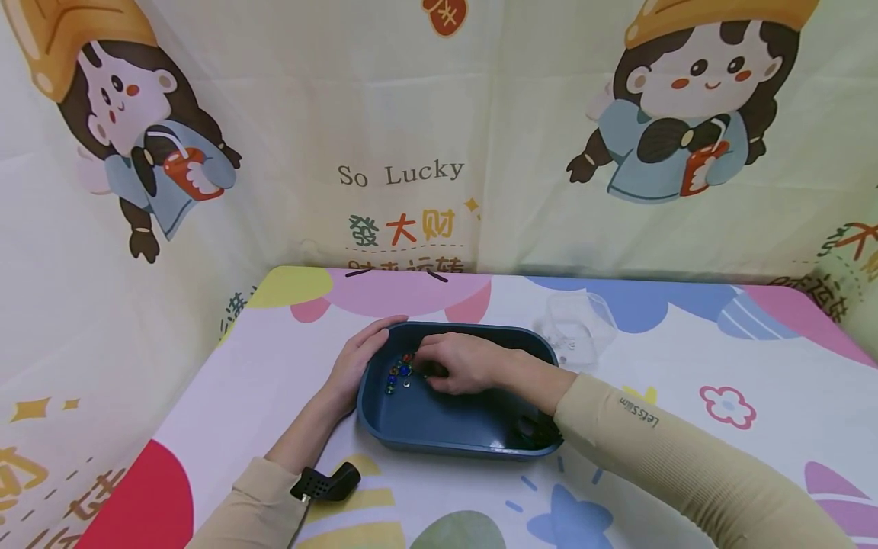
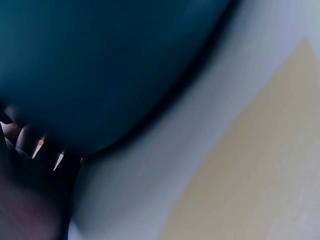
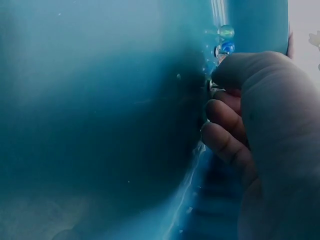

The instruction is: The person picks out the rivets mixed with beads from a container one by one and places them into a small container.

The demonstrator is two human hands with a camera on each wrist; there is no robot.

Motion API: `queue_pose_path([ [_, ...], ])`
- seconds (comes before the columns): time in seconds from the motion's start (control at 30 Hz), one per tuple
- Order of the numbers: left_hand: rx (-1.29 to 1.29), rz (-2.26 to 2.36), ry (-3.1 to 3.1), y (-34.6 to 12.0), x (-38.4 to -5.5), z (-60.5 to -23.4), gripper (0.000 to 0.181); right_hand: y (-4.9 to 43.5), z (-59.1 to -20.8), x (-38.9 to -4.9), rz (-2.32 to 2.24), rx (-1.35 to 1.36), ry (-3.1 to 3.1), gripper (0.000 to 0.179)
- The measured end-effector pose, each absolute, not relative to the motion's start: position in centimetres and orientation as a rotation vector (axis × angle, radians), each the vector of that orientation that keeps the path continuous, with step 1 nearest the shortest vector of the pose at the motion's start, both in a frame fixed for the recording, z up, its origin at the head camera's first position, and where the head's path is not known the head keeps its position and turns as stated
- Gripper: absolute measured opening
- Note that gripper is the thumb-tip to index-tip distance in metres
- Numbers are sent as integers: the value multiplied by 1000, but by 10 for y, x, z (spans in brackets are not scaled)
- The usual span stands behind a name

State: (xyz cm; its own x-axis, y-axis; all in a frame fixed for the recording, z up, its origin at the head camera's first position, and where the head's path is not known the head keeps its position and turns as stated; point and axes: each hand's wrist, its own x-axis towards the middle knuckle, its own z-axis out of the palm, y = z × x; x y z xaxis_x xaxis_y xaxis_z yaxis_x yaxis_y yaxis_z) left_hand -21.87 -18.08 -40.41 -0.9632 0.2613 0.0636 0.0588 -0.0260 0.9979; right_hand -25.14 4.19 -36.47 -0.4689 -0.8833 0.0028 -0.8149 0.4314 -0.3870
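A dark blue basin [image 1: 439, 435] with rounded corners stands on the table. My left hand [image 1: 357, 358] rests against its left wall, fingers fairly straight along the outside and up to the rim. In the left wrist view that hand's fingers are dark and partly hidden beside the basin. Inside the basin, my right hand [image 1: 459, 362] reaches to the left end with fingers bent. Its thumb and forefinger pinch a small shiny piece [image 3: 211, 85], mostly hidden and of unclear kind. Close by lie several coloured glass marbles [image 1: 392, 379] and a small silvery piece [image 1: 407, 383].
Behind the basin's right corner stands a clear plastic box [image 1: 579, 328] with something small in it. A dark object [image 1: 535, 431] lies in the basin's front right corner, partly under the right forearm. A printed cloth [image 1: 411, 114] hangs behind the table.
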Motion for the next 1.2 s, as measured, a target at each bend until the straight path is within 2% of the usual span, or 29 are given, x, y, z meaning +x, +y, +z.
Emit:
queue_pose_path([
  [0.4, 352, 2122, 2092, -180, -219, -404, 45, 41, -362, -251, -398, -1508, 2466, 12],
  [1.2, 338, 2136, 2060, -181, -217, -404, 45, 40, -359, -251, -315, -1549, 2444, 7],
])
